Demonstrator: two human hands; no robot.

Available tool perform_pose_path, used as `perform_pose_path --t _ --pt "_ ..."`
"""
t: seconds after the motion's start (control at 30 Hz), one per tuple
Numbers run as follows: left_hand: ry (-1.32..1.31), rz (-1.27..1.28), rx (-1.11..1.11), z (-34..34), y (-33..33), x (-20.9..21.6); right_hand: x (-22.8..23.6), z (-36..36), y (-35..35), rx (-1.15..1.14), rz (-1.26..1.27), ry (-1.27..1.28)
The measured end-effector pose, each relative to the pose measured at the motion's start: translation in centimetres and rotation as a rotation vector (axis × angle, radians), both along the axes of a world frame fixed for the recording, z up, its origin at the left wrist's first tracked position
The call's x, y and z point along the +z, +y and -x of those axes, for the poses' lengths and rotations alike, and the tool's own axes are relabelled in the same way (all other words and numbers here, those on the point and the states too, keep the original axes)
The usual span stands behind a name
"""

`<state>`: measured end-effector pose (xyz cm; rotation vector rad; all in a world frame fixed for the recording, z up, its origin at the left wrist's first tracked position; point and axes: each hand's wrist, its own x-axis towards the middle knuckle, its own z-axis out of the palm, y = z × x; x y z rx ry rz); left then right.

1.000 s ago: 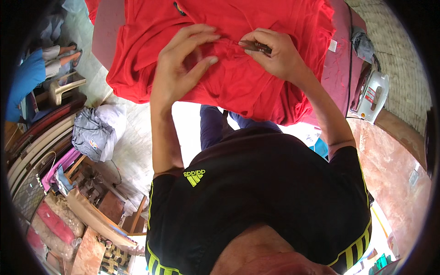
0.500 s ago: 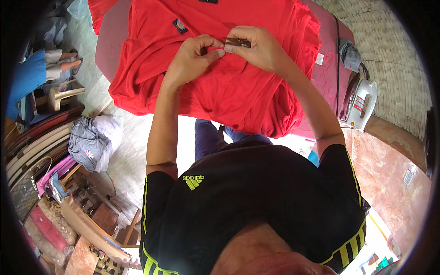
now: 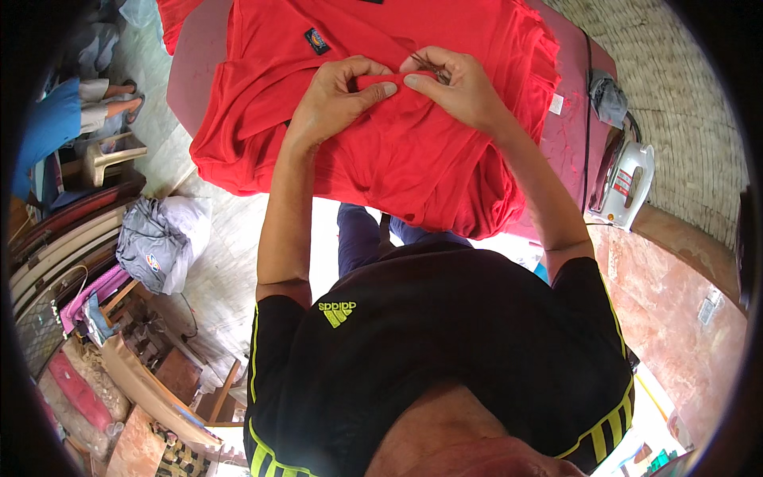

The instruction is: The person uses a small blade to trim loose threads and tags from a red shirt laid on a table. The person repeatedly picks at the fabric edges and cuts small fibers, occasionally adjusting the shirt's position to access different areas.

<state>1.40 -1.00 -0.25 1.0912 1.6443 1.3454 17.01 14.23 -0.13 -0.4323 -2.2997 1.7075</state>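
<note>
Left: crumpled grey cloth bundle (image 3: 151, 242) by the floor, well apart from the work. Maroon-covered, angled-corner table (image 3: 191, 99) mid-scene; on it, a loose, rumpled red cloth garment (image 3: 373, 163), overhanging the near edge. Person's left hand (image 3: 334, 99) narrow, thumb and fingers pinching a red fold. Small dark woven label (image 3: 316, 41) lies farther off, left of centre. Right hand (image 3: 465, 94) narrow too, pinching the same fold just beside, with a thin dark brown tool (image 3: 429, 65) tucked in its fingers; exact type unclear. Cloth looks light, soft, limp, grippy, hardly fragile, probably a bit stretchy; best hold: the raised fold, pinched both sides. Far right: white clothes iron (image 3: 630, 187).
</note>
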Motion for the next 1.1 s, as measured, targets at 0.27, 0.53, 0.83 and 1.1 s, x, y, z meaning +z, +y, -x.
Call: perform_pose_path --t 0.27,0.53,0.83,1.1 --pt "0.002 -0.139 0.243 -1.9 -0.3 -1.2 4.6 -2.9 -5.5 -0.286 -0.354 -0.001" --pt "0.343 -0.348 0.315 -3.4 -0.3 -0.9 2.6 -2.3 -5.7 -0.29 -0.363 -0.095" --pt "0.545 -0.462 0.29 -3.6 -0.5 -0.7 3.8 -2.4 -5.8 -0.321 -0.417 -0.207" --pt "0.607 -0.553 0.234 -2.6 0.3 -0.7 3.2 -2.5 -4.6 -0.337 -0.362 -0.091"
